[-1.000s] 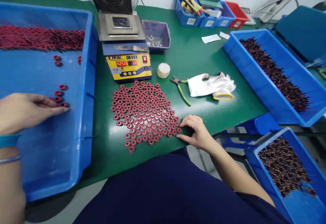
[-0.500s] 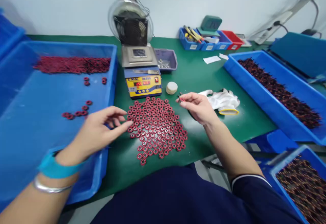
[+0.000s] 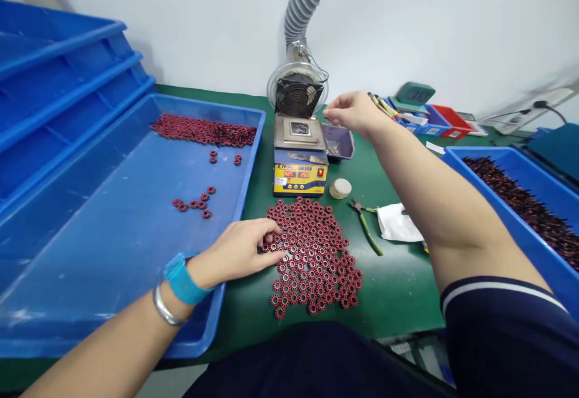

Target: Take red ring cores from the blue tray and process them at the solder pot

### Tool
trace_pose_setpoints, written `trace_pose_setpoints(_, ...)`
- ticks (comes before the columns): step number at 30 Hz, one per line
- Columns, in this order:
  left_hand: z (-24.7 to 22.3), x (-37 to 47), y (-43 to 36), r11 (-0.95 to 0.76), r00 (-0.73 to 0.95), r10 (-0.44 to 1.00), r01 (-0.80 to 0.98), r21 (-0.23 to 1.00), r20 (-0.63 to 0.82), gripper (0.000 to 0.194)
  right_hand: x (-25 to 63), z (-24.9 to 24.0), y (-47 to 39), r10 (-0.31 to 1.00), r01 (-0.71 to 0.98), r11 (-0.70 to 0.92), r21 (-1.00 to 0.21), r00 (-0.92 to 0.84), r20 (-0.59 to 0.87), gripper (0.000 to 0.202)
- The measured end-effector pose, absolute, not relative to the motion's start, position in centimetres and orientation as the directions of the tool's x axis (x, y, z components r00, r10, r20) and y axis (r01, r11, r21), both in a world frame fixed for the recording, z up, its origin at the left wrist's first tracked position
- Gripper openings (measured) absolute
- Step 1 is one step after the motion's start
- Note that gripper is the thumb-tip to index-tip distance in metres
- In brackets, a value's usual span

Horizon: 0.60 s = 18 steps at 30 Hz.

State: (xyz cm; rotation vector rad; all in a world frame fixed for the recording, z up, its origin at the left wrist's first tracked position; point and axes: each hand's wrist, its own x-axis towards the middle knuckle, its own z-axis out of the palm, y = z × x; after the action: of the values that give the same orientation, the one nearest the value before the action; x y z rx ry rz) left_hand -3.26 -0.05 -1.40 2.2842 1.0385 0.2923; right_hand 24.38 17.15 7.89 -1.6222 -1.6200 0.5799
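My left hand reaches over the left edge of a patch of small red ring-shaped coil cores on the green table. Its thumb and curled forefinger are apart, with rings showing between them. My right hand is raised beside the solder pot, above a purple bin with small shiny pieces. Its thumb and forefinger are pinched together; whatever is between them is too small to make out. Behind the pot's square metal top stands a black fan under a grey hose.
On the left, a large blue tray holds rows of red rings and several loose ones. Green-handled cutters, a round pale pad and white gloves lie right of the rings. A blue bin of dark parts stands at far right.
My right hand has moved up and forward from near the gloves to beside the solder pot. My left hand has come onto the edge of the rings. The view has shifted left.
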Motion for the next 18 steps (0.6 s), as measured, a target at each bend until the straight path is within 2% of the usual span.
trace_pose_setpoints(3,-1.2,-3.3,0.0,-0.521,0.681,0.729,0.621,0.585,-0.074,0.034,22.9,8.9,18.7,0.975,0.831,0.1,-0.547,0.027,0.22,0.005)
trace_pose_setpoints(7,-1.0,-3.3,-0.1,-0.536,0.69,0.717,0.637,0.554,-0.099,0.035,20.8,9.6,19.4,0.977,0.938,0.148,-0.312,-0.089,0.194,0.011)
trace_pose_setpoints(12,-0.9,-3.3,-0.1,-0.533,0.693,0.709,0.647,0.546,-0.13,0.035,19.1,9.3,20.4,0.969,0.965,0.214,-0.151,-0.191,0.154,0.018)
trace_pose_setpoints(18,-0.7,-3.4,-0.2,-0.544,0.701,0.7,0.648,0.533,-0.139,0.034,18.3,8.8,21.4,0.972,0.976,0.219,-0.004,-0.218,0.084,0.018)
